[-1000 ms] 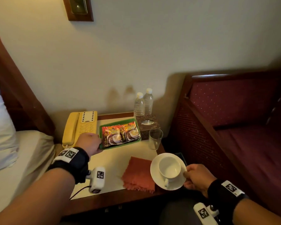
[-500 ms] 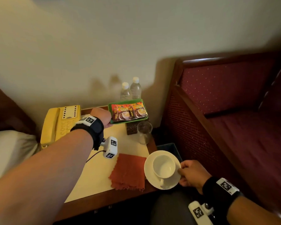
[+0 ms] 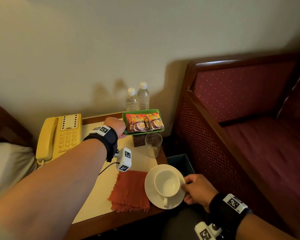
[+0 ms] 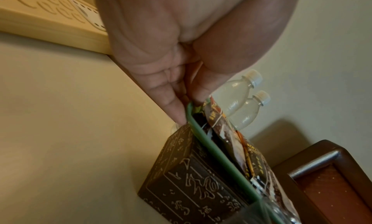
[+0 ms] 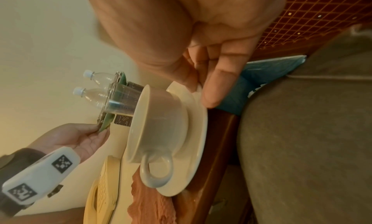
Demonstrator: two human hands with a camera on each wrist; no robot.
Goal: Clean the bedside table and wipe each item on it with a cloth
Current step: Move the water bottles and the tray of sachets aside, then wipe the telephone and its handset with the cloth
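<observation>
Hotel guest room, by the look. Small wooden bedside table (image 3: pixel 93 220) wedged between white-sheeted bed (image 3: pixel 9 163) and maroon upholstered settee (image 3: pixel 249 135). Yellow corded phone (image 3: pixel 59 137) at far left corner; sealed water bottles (image 3: pixel 137 99) at far edge, tray of coffee sachets (image 3: pixel 144 122), cup on saucer (image 3: pixel 164 186).

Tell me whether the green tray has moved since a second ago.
Yes. The green tray went from the tabletop beside the yellow phone rightward, up onto the dark box, pinched by the left hand.

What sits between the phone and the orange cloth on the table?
In the head view, the left forearm and its wrist camera cross above that stretch. Between the phone and the cloth, the visible table top is bare.
</observation>
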